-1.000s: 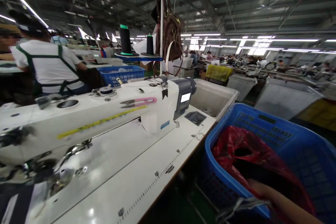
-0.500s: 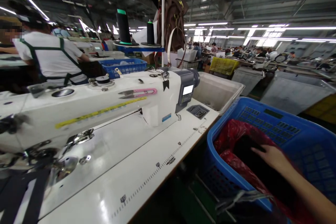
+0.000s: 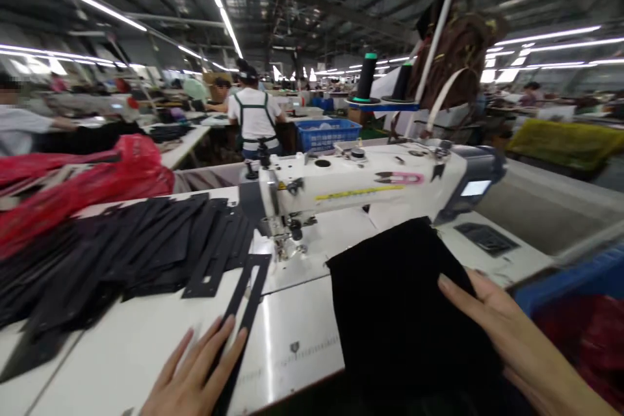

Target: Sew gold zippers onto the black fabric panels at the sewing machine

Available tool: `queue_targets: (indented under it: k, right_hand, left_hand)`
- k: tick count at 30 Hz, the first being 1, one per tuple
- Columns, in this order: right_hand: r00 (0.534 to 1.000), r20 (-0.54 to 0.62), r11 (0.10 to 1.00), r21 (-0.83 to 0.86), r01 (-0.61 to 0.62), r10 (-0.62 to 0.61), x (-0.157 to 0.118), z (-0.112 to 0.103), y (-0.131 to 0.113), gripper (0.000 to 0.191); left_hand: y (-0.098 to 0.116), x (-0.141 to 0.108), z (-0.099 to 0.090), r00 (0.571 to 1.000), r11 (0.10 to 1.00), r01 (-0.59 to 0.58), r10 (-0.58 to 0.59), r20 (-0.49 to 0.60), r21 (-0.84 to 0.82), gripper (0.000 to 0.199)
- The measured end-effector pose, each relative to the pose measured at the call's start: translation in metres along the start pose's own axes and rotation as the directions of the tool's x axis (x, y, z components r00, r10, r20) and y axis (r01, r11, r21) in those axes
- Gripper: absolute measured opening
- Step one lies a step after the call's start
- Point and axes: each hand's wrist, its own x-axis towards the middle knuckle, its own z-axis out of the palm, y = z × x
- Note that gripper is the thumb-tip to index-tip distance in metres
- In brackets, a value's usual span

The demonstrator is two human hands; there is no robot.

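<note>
My right hand grips a black fabric piece by its right side, thumb on top and fingers behind. The fabric hangs over the front edge of the white sewing table, in front of the machine arm. My left hand lies with spread fingers on a dark slotted strip at the table front. That strip's far end is near the needle area of the white sewing machine. Many similar dark slotted pieces lie in an overlapping pile on the left of the table.
Red plastic wrapping lies behind the pile. Pink-handled snips rest on the machine arm. Thread cones stand behind it. A blue basket is at the right, a pale bin behind. A person works beyond.
The view has swung left. My right hand has come out of the blue basket with the black fabric and moved over the table edge. My left hand has come into view on the strip.
</note>
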Motion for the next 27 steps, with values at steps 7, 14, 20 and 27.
queue_targets:
  k: [7,14,20,27]
  right_hand:
    - [0.762,0.222,0.28,-0.839,0.467,-0.608,0.08,0.03,0.069,0.064]
    - [0.63,0.62,0.042,-0.696,0.717,-0.468,0.131,0.077,0.049,0.016]
    - [0.412,0.618,-0.066,-0.602,0.795,-0.67,0.074,0.07,0.007,0.015]
    - [0.241,0.623,-0.252,-0.597,0.762,-0.745,0.026,0.053,0.031,0.024]
  left_hand:
    - [0.006,0.038,-0.039,0.98,0.984,0.162,-0.152,0.127,-0.078,0.05]
    - [0.018,0.127,0.005,0.918,0.811,0.382,-0.279,0.281,-0.442,0.035]
    - [0.018,0.141,0.0,0.95,0.773,0.29,-0.303,0.074,-0.564,0.002]
    - [0.032,0.113,-0.032,0.937,0.929,-0.103,-0.03,-0.348,-0.357,0.013]
